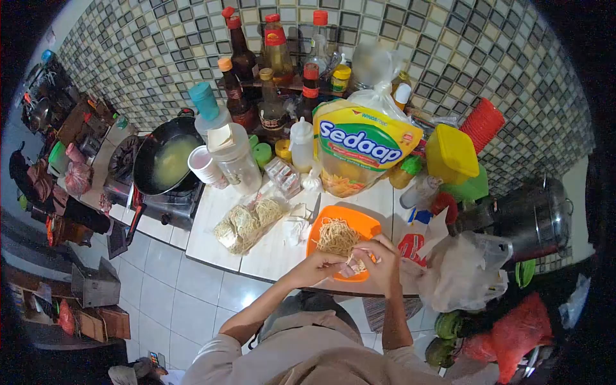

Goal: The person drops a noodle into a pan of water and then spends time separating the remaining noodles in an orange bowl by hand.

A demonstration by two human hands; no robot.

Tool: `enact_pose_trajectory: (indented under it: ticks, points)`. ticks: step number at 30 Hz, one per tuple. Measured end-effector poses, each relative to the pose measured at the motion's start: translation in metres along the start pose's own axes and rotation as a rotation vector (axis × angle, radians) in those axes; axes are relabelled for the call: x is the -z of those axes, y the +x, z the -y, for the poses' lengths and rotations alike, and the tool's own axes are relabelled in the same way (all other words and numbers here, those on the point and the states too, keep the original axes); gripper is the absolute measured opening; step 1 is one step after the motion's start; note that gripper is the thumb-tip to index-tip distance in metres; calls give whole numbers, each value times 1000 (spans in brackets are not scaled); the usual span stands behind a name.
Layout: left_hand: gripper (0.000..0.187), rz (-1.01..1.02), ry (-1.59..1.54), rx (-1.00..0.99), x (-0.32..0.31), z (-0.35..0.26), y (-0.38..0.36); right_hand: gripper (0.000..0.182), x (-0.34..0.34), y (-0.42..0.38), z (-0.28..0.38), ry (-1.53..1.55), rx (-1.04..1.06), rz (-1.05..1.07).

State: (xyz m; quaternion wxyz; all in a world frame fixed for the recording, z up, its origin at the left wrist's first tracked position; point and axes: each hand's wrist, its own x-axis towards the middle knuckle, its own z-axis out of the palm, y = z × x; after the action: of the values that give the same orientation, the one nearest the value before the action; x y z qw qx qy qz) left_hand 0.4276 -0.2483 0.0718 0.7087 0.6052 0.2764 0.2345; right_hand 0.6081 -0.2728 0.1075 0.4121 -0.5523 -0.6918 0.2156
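Note:
An orange bowl holds a heap of pale noodles and stands near the counter's front edge. Over its near side my left hand and my right hand come together, both with fingers closed in a pinch. Small pale pinkish bits show at the fingertips and just below them in the bowl; their kind is too small to make out. Left of the bowl lie a crumpled white wrapper and a clear pack of dried noodles. A knife blade seems to lie beside the wrapper.
Behind the bowl stands a yellow Sedaap pouch, with sauce bottles along the tiled wall. A dark wok with liquid sits on the stove at left, its handle pointing forward. Plastic bags crowd the right side.

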Motion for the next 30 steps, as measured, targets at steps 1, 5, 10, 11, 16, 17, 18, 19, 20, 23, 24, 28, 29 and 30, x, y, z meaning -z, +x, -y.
enact_pose_trajectory:
  ticks: [1, 5, 10, 11, 16, 17, 18, 19, 20, 23, 24, 28, 29, 30]
  points:
    - [25, 75, -5, -23, 0, 2, -4, 12, -3, -3, 2, -7, -14, -8]
    - [21, 106, -304, 89, 0, -2, -16, 10, -15, -11, 13, 45, -88, -14]
    - [31, -92, -829, -66, 9, 16, -26, 7, -35, -18, 18, 125, -153, -116]
    - [31, -87, -829, -66, 9, 22, -26, 7, -39, -21, 22, 170, -208, -124]
    - [40, -257, -870, -63, 6, 10, -42, 9, -55, -39, 29, 175, -184, -95]
    - [41, -269, -878, -93, 6, 11, -44, 10, -57, -42, 31, 126, -196, -54]
    - [41, -271, -875, -93, 5, 8, -46, 11, -55, -42, 39, 128, -184, -30]
    - [41, -317, -767, -96, 3, 2, -46, 11, -55, -43, 41, 131, -180, -33]
    - [42, -361, -658, -99, 2, -1, -45, 11, -55, -43, 41, 124, -154, -19]
    - [40, -429, -540, -80, 2, 2, -38, 12, -52, -44, 40, 99, -128, 24]
    - [40, -429, -539, -78, 2, 6, -35, 12, -49, -42, 40, 79, -127, 56]
    - [36, -388, -180, -115, 8, 13, -22, 13, -38, -31, 40, 29, -164, 128]
    - [34, -332, -42, -95, 8, 14, -21, 12, -39, -28, 33, 59, -65, 75]
    - [31, -310, -29, -40, 8, 9, -21, 12, -38, -21, 28, 86, 44, 22]
